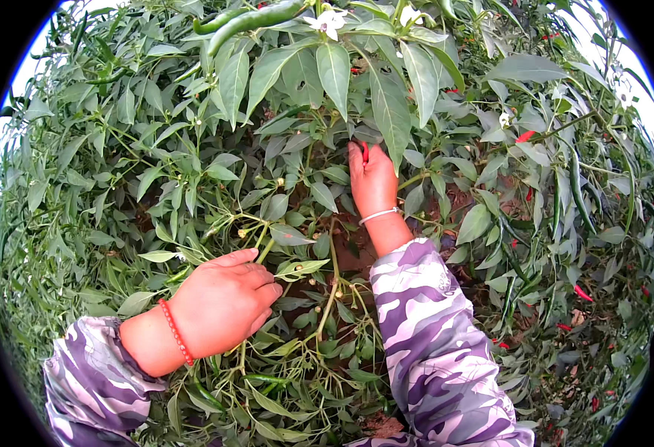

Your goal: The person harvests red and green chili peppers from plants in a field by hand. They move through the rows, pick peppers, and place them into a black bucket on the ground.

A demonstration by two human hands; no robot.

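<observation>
My right hand (374,177) reaches in among the leaves of a chili plant, a pale band around its wrist. A red chili pepper (365,153) shows between its thumb and fingers, partly hidden by the hand. My left hand (223,307), wearing a red beaded bracelet (175,333), lies back up over the lower branches. Its fingertips are against or close beside a green stem (266,250) and a leaf (303,269); its palm is hidden, and nothing held shows. Between the hands runs a bare, forked branch (335,276).
Dense chili foliage surrounds both arms. Large leaves (335,75), a white flower (327,22) and green chili peppers (257,18) hang close at the top. At right are more green chili peppers (579,190) and a red one (582,293). Soil (382,426) shows below.
</observation>
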